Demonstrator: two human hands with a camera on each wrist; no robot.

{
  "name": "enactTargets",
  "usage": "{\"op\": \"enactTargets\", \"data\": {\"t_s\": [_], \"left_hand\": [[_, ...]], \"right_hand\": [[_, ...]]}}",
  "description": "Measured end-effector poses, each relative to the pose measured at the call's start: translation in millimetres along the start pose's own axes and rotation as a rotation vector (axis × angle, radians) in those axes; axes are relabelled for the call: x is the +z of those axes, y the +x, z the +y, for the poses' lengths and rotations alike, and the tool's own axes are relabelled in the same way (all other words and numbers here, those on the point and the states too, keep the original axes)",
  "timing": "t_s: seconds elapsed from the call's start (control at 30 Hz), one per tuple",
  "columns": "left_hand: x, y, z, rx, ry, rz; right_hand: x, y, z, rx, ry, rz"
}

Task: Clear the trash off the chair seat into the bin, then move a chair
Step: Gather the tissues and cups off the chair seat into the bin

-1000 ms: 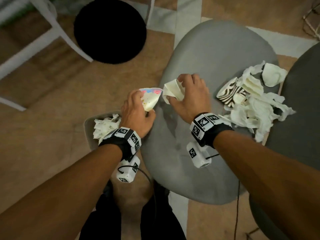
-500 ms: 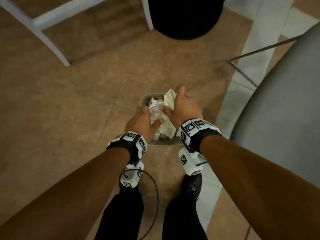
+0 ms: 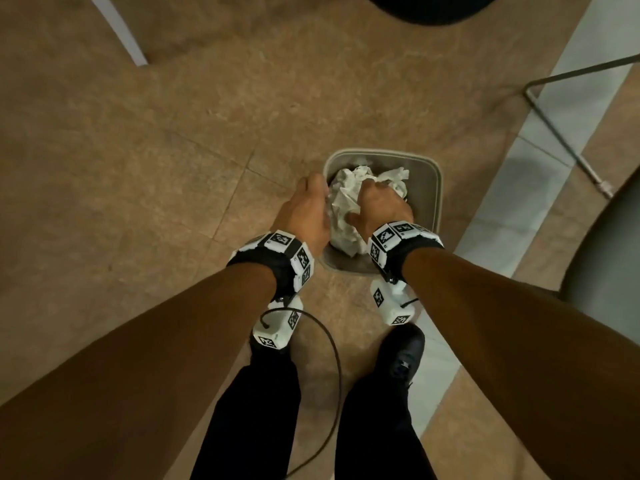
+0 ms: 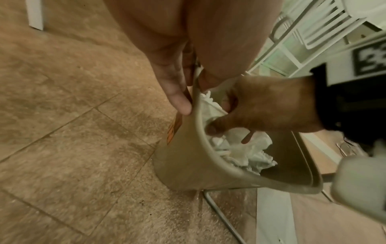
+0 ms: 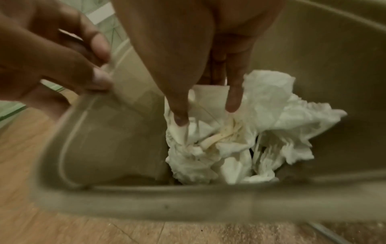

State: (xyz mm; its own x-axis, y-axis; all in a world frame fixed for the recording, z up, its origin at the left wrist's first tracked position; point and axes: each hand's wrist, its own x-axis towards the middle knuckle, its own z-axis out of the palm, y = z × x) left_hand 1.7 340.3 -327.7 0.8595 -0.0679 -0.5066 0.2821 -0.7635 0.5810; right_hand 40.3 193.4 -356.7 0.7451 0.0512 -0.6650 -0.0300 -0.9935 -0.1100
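Observation:
A grey-beige bin (image 3: 439, 202) stands on the floor in front of my feet, holding crumpled white paper trash (image 3: 346, 195). My left hand (image 3: 311, 192) pinches the bin's left rim (image 4: 196, 125), fingers outside and thumb inside. My right hand (image 3: 377, 199) is down inside the bin. Its straight fingers (image 5: 234, 99) press on the paper trash (image 5: 271, 115), and it grips nothing. At the right edge, part of the grey chair seat (image 3: 609, 254) shows; any trash on it is out of view.
A thin metal chair leg (image 3: 561, 133) runs across the floor to the right of the bin. A black round object (image 3: 433, 8) lies at the top edge, with a white frame leg (image 3: 117, 29) at top left. A cable (image 3: 332, 358) hangs by my legs.
Both hands carried paper pieces from the chair seat to the bin. Now the right hand has sunk into the bin and the left has shifted onto its rim.

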Motion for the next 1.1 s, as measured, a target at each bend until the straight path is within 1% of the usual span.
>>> {"op": "enactTargets", "data": {"t_s": [0.07, 0.13, 0.27, 0.33, 0.43, 0.5, 0.57, 0.67, 0.73, 0.87, 0.93, 0.97, 1.1], "left_hand": [[3.4, 0.3, -5.0, 0.006, -0.024, 0.033], [6.4, 1.6, -9.1, 0.008, -0.048, 0.055], [8.3, 3.5, -12.8, 0.028, -0.015, 0.042], [5.8, 2.9, -8.4, -0.001, 0.041, 0.013], [-6.2, -1.9, 9.0, -0.096, 0.119, -0.037], [-16.1, -8.0, 28.2, -0.096, 0.174, -0.044], [-26.7, -14.1, 50.0, -0.058, 0.224, -0.051], [-42.8, -21.7, 93.0, 0.007, 0.273, -0.055], [-54.2, -25.3, 131.4, 0.071, 0.330, -0.066], [-63.5, -29.1, 221.7, 0.205, 0.401, -0.084], [-59.4, -29.7, 261.2, 0.263, 0.423, -0.101], [-51.4, -30.5, 287.9, 0.301, 0.432, -0.119], [-8.9, -43.2, 361.2, 0.450, 0.403, -0.164]], "right_hand": [[10.7, 7.5, 5.8, 0.045, -0.019, -0.055], [20.5, 14.7, 12.4, 0.052, -0.029, -0.090], [23.5, 11.8, 18.9, 0.039, 0.027, -0.180], [17.0, 0.4, 20.5, 0.003, 0.072, -0.216], [-5.2, -22.0, 20.1, -0.014, 0.178, -0.156], [-25.7, -39.6, 23.1, -0.008, 0.218, -0.091], [-48.1, -55.6, 28.2, -0.010, 0.275, -0.066], [-93.3, -82.5, 42.9, -0.062, 0.356, -0.018], [-130.5, -102.6, 59.2, -0.078, 0.449, 0.059], [-197.6, -146.4, 113.4, -0.025, 0.704, 0.179], [-215.1, -165.7, 145.1, 0.023, 0.731, 0.227], [-221.8, -178.2, 170.6, 0.058, 0.731, 0.254], [-214.6, -220.5, 264.1, 0.209, 0.741, 0.325]]}}
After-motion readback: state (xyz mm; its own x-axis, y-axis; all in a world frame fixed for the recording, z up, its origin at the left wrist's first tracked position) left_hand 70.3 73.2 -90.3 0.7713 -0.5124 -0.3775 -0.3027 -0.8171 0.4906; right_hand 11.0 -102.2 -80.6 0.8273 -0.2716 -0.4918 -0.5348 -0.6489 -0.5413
